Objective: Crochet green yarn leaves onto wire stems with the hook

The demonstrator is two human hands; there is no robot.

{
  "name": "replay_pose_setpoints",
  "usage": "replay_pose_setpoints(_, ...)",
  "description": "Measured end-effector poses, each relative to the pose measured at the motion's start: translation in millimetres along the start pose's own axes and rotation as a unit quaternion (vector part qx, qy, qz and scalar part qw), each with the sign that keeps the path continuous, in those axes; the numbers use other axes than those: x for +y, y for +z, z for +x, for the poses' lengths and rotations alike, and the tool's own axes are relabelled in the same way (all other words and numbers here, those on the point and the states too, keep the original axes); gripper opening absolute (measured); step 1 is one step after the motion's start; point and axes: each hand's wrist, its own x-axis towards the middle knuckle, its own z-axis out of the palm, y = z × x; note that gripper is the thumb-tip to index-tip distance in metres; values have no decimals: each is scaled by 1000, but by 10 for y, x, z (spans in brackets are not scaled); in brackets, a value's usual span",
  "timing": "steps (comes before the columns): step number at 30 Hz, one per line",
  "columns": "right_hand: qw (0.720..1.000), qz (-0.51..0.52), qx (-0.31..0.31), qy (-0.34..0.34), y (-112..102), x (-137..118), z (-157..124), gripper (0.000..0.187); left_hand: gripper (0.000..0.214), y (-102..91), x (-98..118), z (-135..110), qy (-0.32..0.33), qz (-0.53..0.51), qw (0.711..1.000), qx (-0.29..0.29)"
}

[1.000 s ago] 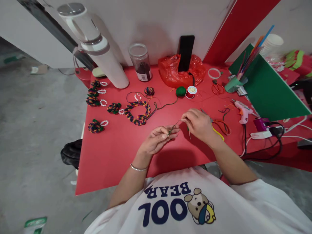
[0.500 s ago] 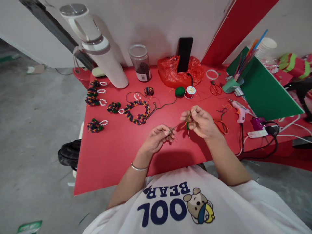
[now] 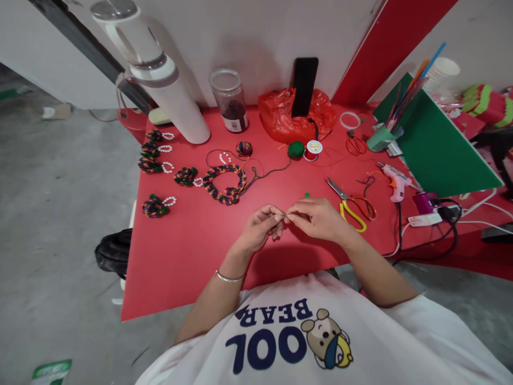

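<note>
Head view: holding a thin strand (image 3: 284, 215) just below and right of frame centre, pinched narrowly between left hand (image 3: 259, 229) and right hand (image 3: 318, 218). Could slip loose, with so little exposed between pinches; might nudge scissors (image 3: 344, 198), right of centre, by swinging wide. Seems to run roughly left to right; cannot tell the direction of either end.

I wear a white T-shirt (image 3: 372, 337) with short sleeves (image 3: 435, 318). Across its front run two rows of navy letters (image 3: 262, 350), the smaller reading BEAR, the larger thick and rounded. Beside them sits a tan, blue and yellow cartoon bear (image 3: 325, 338). A thin, silver-coloured bracelet (image 3: 229, 278) circles my left hand's (image 3: 262, 229) wrist.
</note>
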Motion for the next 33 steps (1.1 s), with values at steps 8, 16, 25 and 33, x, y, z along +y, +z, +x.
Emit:
replay_pose_setpoints(8,997,42,43,51,93,-2,9,17,34,25,-58,27,-15,-73,997,14)
replay_pose_setpoints(16,996,60,45,44,101,9,18,18,39,3,-59,18,-28,-107,994,9)
replay_pose_setpoints(25,1000,4,17,3,106,56,14,22,36,-11,-61,9,-13,-130,991,-8)
replay_pose_setpoints(33,998,-63,13,-23,107,109,-4,21,33,-15,-90,19,-38,-136,990,-23)
